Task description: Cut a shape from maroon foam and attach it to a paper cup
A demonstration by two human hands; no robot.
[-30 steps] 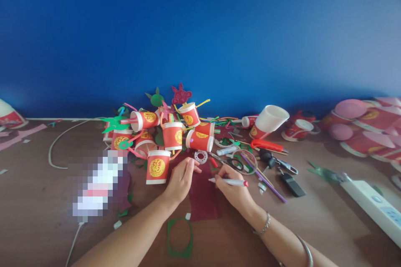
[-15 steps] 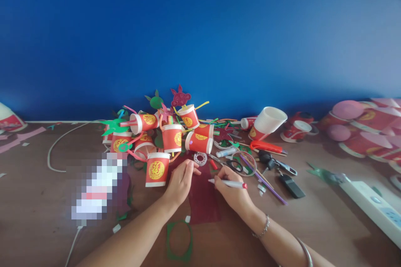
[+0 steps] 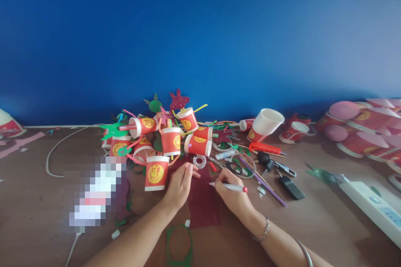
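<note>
A dark red sheet of paper [image 3: 203,206] lies on the table before me. My left hand [image 3: 180,184] rests over its left edge, fingers loosely stretched and nothing visible in them. Between the fingers of my right hand [image 3: 232,198] is a white marker [image 3: 233,187] with a red end, its tip pointing left just above or on the paper; contact cannot be made out. Just beyond the sheet sit a white tape ring [image 3: 199,161] and a small red cap [image 3: 213,167]. Beside my left hand stands a red paper cup [image 3: 156,174] with a yellow emblem.
Decorated red cups [image 3: 171,142] pile up behind my left hand. Scissors [image 3: 234,168], a glue tube [image 3: 224,154], keys [image 3: 266,162] and stacked white cups [image 3: 267,123] lie to the right, near a power strip [image 3: 372,204]. A green paper frame [image 3: 169,246] is close to me.
The whole view has shifted slightly, with the table appearing a little lower. Both hands keep nearly the same pose, and the marker stays in my right hand.
</note>
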